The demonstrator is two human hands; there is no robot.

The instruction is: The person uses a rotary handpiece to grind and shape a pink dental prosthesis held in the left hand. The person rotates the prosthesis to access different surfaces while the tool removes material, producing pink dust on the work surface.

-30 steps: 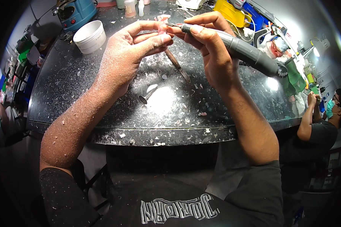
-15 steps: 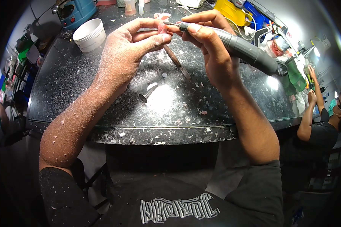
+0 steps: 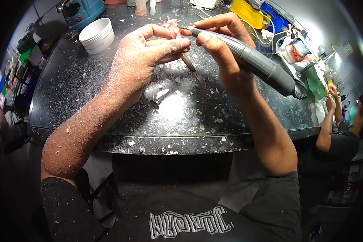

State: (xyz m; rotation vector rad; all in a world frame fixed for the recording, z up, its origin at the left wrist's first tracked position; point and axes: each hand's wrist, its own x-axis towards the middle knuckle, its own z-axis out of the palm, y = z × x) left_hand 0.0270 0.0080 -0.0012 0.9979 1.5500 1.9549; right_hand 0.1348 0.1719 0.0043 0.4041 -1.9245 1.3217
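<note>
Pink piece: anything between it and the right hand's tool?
Nothing visible stands between them. The tool in the right hand points its tip at the pink piece, held in the left hand; contact is unclear.

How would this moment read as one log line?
left hand: holding pink workpiece; right hand: gripping gray rotary handpiece; workbench: white tub

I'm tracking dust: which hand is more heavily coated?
The left hand, pinching the pink piece: pale dust speckles it thickly, while the right hand, holding the dark grey rotary handpiece, looks nearly clean.
</note>
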